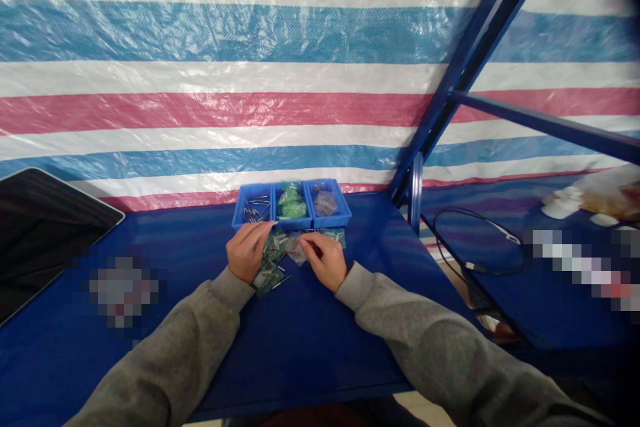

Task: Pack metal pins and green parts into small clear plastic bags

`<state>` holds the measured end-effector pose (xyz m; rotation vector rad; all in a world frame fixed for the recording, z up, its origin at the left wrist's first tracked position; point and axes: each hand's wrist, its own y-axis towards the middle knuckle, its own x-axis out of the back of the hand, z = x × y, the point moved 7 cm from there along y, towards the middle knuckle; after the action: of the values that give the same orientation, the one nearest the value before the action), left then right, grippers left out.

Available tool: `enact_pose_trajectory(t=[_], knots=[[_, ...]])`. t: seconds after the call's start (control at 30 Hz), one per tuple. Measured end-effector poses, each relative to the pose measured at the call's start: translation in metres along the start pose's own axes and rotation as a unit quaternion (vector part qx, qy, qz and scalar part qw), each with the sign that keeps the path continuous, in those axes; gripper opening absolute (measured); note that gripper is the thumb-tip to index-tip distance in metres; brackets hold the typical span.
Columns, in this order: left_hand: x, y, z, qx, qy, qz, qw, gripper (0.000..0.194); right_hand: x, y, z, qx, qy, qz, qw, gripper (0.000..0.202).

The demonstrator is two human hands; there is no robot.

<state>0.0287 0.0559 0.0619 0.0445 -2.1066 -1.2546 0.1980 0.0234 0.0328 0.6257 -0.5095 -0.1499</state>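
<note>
Left grip [245, 252]: fingers curled in front of the left bin [237, 209], tips near its front edge. Can't tell if it's holding anything. Right grip [326, 260]: fingertips at the clear packet [296, 249], on its left. Can't tell if they're pinching it or only touching.

Green packets [270, 273] with metal pins are heaped between the grips, some below the left one. Loose pin [281, 282] lies below and between both.

Risks, my read:
- Packets overlap, so a tug on the clear one could drag its neighbours along and scatter the heap.
- Thin film, small fingertip contact: could slip out of the right grip.
- Loose pin could roll across the desk [300, 360] if a sleeve or packet brushes it.
- Left grip sits close to the bin; a knock could shift it.
- Bins adjoin, so a drop slightly off could mix contents.
</note>
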Motion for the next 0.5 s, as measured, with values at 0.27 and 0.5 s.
enact_pose_trajectory(t=[0.27,0.5], knots=[[0.005,0.015,0.036,0.082,0.099,-0.014,0.992,0.024,-0.002,-0.002,-0.002,-0.004,-0.009,0.009,1.000,0.022],[0.003,0.011,0.021,0.086,0.085,0.021,0.992,0.025,-0.012,-0.004,0.005,0.046,-0.055,0.068,0.995,0.021]])
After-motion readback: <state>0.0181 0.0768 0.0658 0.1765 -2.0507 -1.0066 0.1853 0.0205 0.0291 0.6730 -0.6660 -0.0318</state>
